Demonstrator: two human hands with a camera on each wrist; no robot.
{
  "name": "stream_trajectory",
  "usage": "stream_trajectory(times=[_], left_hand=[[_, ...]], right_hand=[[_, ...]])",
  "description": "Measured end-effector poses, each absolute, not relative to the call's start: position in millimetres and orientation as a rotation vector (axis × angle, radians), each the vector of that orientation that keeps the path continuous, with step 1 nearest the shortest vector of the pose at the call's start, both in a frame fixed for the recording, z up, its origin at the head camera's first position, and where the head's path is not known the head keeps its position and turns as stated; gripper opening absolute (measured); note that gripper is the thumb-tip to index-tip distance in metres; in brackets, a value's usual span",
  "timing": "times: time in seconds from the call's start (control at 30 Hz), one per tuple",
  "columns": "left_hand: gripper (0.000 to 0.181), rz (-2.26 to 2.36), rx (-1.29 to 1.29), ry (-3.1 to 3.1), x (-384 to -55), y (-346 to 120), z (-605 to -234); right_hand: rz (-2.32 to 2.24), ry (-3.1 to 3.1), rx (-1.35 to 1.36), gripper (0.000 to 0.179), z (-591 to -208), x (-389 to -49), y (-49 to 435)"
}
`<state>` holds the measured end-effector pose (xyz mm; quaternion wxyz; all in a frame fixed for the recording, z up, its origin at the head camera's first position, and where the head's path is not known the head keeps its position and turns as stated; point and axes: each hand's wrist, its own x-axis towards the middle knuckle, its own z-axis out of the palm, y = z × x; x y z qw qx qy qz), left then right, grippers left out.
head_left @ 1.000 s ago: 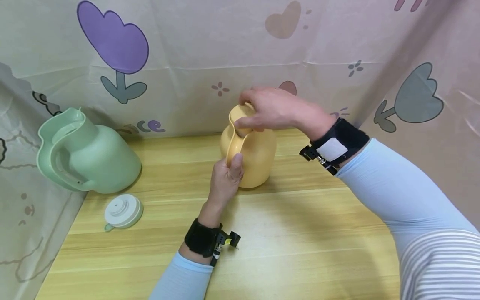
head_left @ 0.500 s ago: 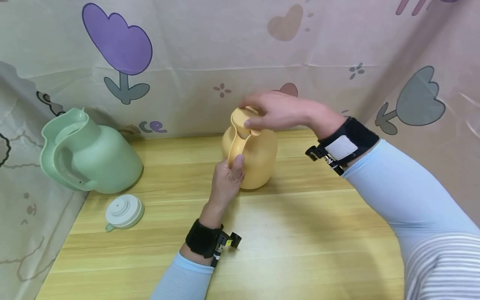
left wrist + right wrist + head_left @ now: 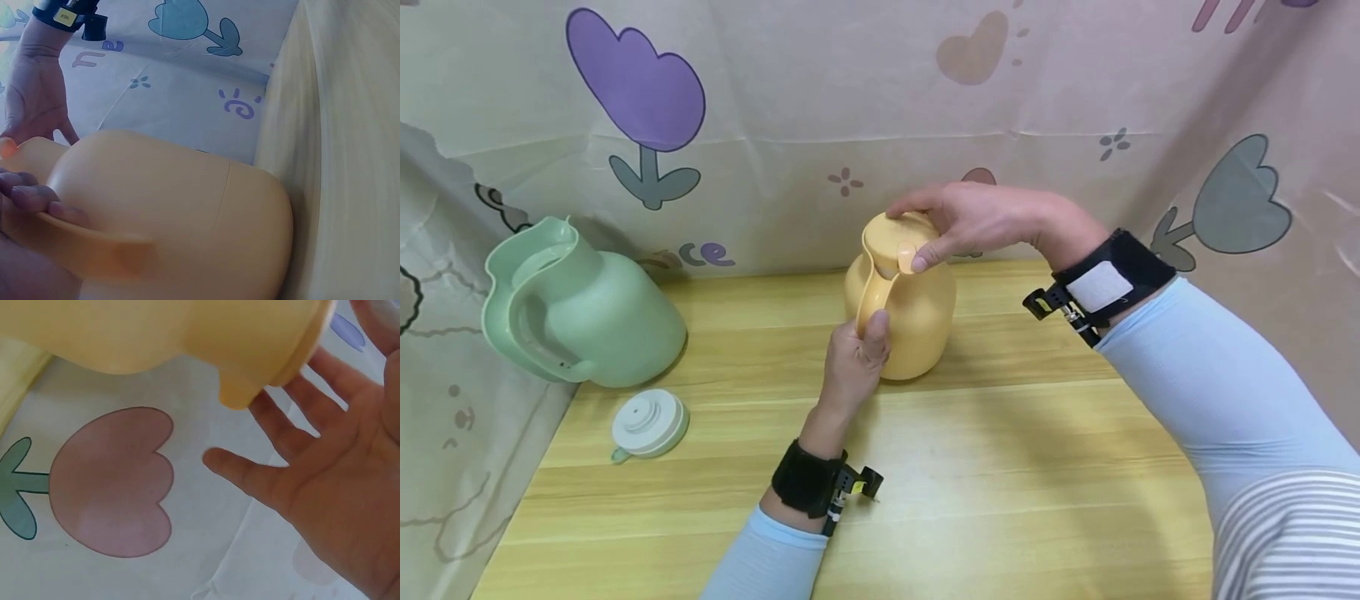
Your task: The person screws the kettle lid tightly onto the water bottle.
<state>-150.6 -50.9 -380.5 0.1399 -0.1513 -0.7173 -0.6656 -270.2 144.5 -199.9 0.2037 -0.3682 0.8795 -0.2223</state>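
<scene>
In the head view a yellow jug (image 3: 917, 325) stands upright towards the back of the table. My left hand (image 3: 852, 367) grips its handle (image 3: 871, 298), with the thumb along the outside; the left wrist view shows fingers (image 3: 34, 199) curled round it. A round yellow lid (image 3: 891, 236) sits in the jug's mouth, its small tab (image 3: 907, 258) above the handle. Over the lid my right hand (image 3: 981, 218) spans the top, thumb at the tab and a fingertip at the far edge. Other fingers (image 3: 275, 425) look fairly straight in the right wrist view.
A green jug (image 3: 598, 321) stands at the left near the cloth wall, its mouth showing no lid. In front of it a white and green lid (image 3: 650, 422) lies on the wooden table (image 3: 970, 500). Printed cloth (image 3: 775, 100) hangs close behind the yellow jug.
My right hand has shifted right over the yellow lid, uncovering more of its top. The lid's tab has turned slightly towards the handle. My left hand keeps its grip.
</scene>
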Motion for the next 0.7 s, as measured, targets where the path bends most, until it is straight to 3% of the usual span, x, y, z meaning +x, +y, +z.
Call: stream_trajectory(times=[0.7], left_hand=[[0.081,-1.892,-0.391,-2.084,-151.0,-53.3,-380.7]], right_hand=[[-0.49,2.759,-1.156,0.088,-221.2,-265.0,128.2]])
